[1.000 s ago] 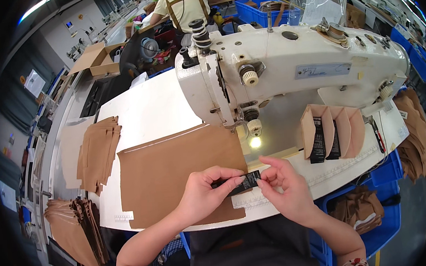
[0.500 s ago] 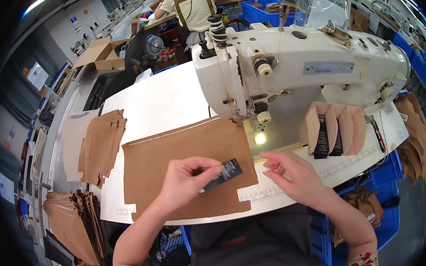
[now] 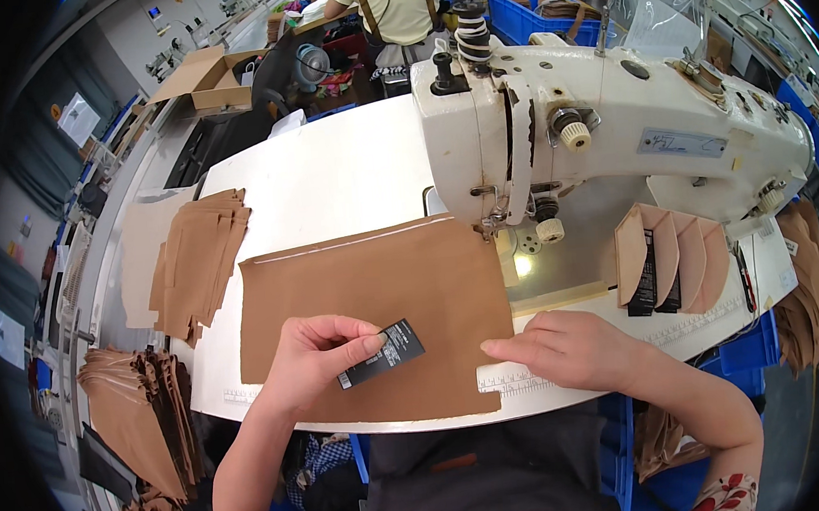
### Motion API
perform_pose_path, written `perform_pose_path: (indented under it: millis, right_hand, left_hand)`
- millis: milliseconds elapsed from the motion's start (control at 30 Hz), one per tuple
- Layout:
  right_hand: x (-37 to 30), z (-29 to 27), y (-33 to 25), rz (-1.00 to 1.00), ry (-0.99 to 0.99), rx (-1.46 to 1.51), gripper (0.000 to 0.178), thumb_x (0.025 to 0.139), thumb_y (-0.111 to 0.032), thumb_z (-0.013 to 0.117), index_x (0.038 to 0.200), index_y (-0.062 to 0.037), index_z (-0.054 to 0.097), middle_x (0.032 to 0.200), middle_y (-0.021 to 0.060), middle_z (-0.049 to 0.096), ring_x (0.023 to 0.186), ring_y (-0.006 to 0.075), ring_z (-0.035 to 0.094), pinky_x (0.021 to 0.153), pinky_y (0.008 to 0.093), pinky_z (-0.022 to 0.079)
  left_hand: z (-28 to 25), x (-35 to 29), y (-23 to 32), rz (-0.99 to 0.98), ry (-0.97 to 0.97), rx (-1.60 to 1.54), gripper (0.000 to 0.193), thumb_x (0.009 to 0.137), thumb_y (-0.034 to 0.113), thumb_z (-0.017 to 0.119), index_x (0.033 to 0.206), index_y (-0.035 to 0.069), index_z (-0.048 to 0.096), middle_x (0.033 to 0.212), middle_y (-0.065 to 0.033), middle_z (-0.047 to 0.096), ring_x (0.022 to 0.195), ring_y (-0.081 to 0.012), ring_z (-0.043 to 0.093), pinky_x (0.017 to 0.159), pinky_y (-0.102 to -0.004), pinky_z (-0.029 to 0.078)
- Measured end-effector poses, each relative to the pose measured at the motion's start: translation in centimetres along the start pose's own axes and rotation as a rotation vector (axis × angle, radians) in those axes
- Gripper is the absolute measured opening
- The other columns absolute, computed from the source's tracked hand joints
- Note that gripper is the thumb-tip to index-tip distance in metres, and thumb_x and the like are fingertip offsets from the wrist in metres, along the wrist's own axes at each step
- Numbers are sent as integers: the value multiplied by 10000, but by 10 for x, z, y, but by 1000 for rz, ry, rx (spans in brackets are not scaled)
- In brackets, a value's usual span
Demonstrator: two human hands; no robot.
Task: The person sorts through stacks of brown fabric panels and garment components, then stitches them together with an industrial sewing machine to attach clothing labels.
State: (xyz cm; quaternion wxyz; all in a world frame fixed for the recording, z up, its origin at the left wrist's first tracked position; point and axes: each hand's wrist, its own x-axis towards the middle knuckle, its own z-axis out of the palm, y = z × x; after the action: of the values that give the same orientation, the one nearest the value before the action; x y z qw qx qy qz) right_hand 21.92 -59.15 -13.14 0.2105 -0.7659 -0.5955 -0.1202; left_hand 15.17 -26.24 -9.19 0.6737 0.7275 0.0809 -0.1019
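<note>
A large brown fabric panel (image 3: 374, 296) lies flat on the white sewing table (image 3: 328, 176), its right edge near the needle of the white sewing machine (image 3: 601, 138). My left hand (image 3: 317, 357) pinches a small black label (image 3: 380, 354) above the panel's lower part. My right hand (image 3: 568, 349) rests flat with fingers together on the panel's lower right corner, by the ruler strip at the table's front edge. It holds nothing.
A stack of brown fabric pieces (image 3: 196, 261) lies on the table's left. Folded brown pieces with black labels (image 3: 666, 261) lean right of the machine. More brown piles (image 3: 131, 417) sit lower left. Another person (image 3: 392, 5) works behind; blue bins stand at the back right.
My left hand has carried the black label leftward, away from my right hand, which let go of it and settled on the panel's corner. The view has shifted so the panel sits nearer the middle.
</note>
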Motion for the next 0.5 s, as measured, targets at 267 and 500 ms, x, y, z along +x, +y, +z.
perform_pose_path:
  millis: [267,500]
  right_hand:
    - [3,4,-4,46,48,74,582,805,-49,624,1384,-76,576,848,3,586,798,162,586,738,283,538]
    - [7,6,-6,-35,29,-66,649,783,-82,632,1427,-80,556,855,6,577,784,160,570,740,285,537]
  left_hand:
    - [8,-4,-2,20,-46,6,98,892,42,772,983,5,773,876,-45,756,783,-69,676,720,-220,555]
    - [8,-8,-14,19,-87,11,108,899,31,762,999,-7,771,886,-43,753,787,-63,666,721,-215,547]
